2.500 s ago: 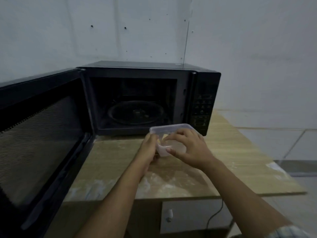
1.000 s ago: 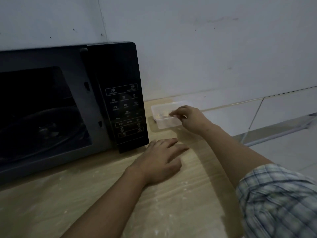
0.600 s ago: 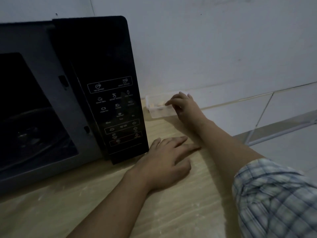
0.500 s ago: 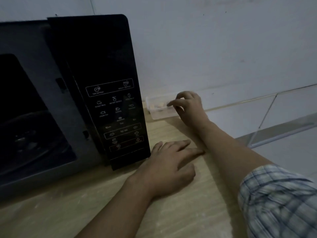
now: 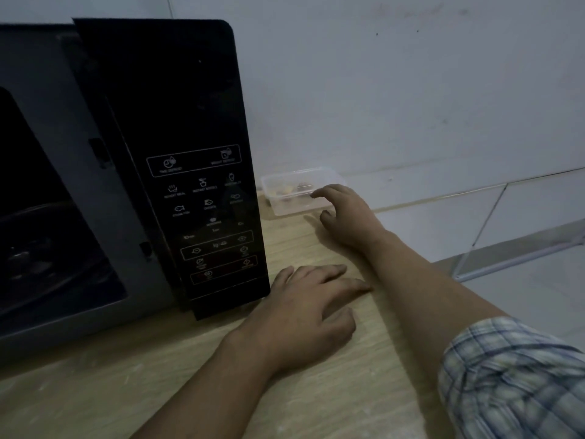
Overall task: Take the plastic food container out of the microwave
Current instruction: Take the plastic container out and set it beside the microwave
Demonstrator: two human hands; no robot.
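The clear plastic food container (image 5: 289, 193), with bits of food inside, stands on the wooden counter (image 5: 332, 391) to the right of the black microwave (image 5: 177, 153), close to the wall. My right hand (image 5: 345, 217) hovers just in front of it with fingers spread and holds nothing; the fingertips are at its near right edge. My left hand (image 5: 311, 308) lies flat on the counter, palm down, in front of the microwave's control panel (image 5: 205, 217). The microwave cavity (image 5: 41, 232) on the left is dark, with the glass turntable faintly visible.
A white wall (image 5: 395, 90) runs behind the counter. The counter's right edge drops to a pale tiled floor (image 5: 522, 280) on the right. My checked right sleeve (image 5: 512, 381) fills the lower right corner.
The container was carried from in front of the microwave to the counter at its right side and set down. My right hand has let go and drawn back slightly; my left hand rests on the counter.
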